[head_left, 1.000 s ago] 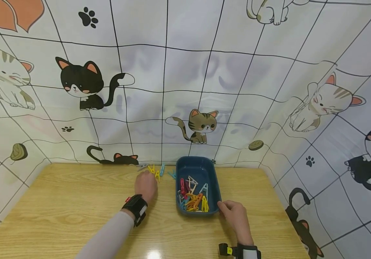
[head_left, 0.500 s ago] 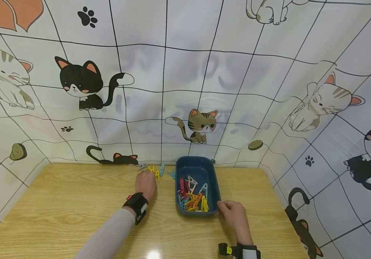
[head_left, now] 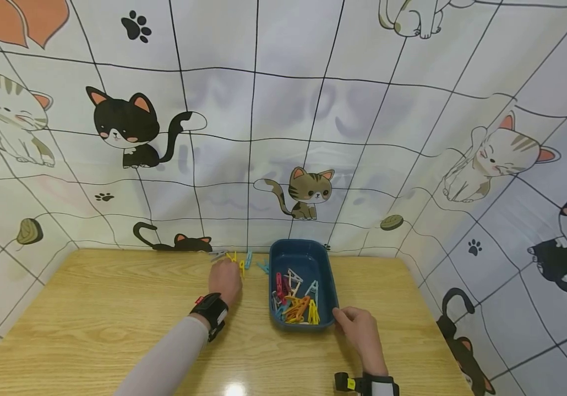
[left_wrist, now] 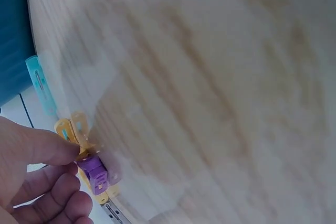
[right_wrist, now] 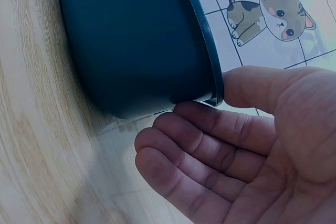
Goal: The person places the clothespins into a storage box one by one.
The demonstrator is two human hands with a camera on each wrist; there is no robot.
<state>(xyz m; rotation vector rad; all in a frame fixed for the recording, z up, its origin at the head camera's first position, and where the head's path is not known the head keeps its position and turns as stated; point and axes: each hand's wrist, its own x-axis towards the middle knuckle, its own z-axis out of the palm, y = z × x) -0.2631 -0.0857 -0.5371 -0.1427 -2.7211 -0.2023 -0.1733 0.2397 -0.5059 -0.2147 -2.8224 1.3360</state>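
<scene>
My left hand (head_left: pixel 225 281) is at the back of the table among loose clothespins. In the left wrist view, its thumb and index fingertips pinch at a purple clothespin (left_wrist: pixel 95 174), right against a yellow clothespin (left_wrist: pixel 65 129). A light blue clothespin (head_left: pixel 249 259) lies just to the right, and a grey one (head_left: pixel 218 254) is behind the hand. My right hand (head_left: pixel 359 330) grips the near right rim of a dark blue plastic bin (head_left: pixel 333 286) between thumb and index finger, the other fingers loosely bent below. Several mixed clothespins (head_left: pixel 297 309) lie inside the bin's near half.
Another light blue clothespin (head_left: pixel 263 267) sits close to the bin's left wall. The wooden table (head_left: pixel 130 308) ends at the back against a cat-print wall covering (head_left: pixel 224 165), which also rises on both sides.
My left hand shifts very slightly forward and right among the clothespins. The right hand and the bin stay where they were.
</scene>
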